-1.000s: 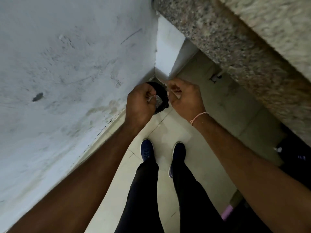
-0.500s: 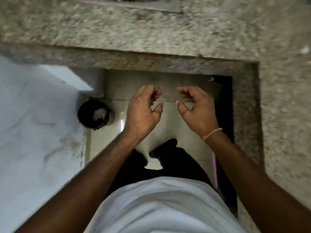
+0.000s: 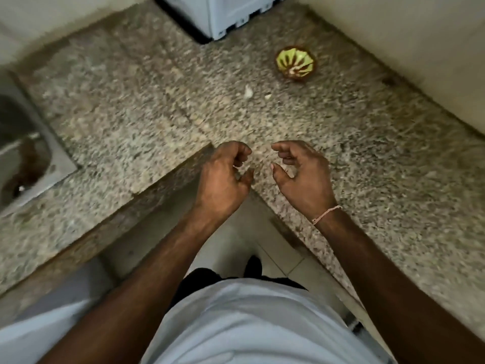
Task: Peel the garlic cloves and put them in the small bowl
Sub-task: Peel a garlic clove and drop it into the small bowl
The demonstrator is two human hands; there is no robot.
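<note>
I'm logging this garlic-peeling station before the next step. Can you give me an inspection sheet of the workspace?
Surface: speckled granite counter, L-shaped.
Job's things: small green bowl near the back; two pale garlic pieces in front of it, blurred.
Clutter: nothing seen.
Hands: left hand and right hand loosely curled, holding nothing.
Cables: nothing seen.
Surroundings: steel sink at left, white appliance at back.

We've got a speckled granite desk wrapping an L-shaped corner, a steel sink set in on the left, a white appliance at the back, plain cream walls, pale floor tiles below. Pretty dim lighting.
</note>
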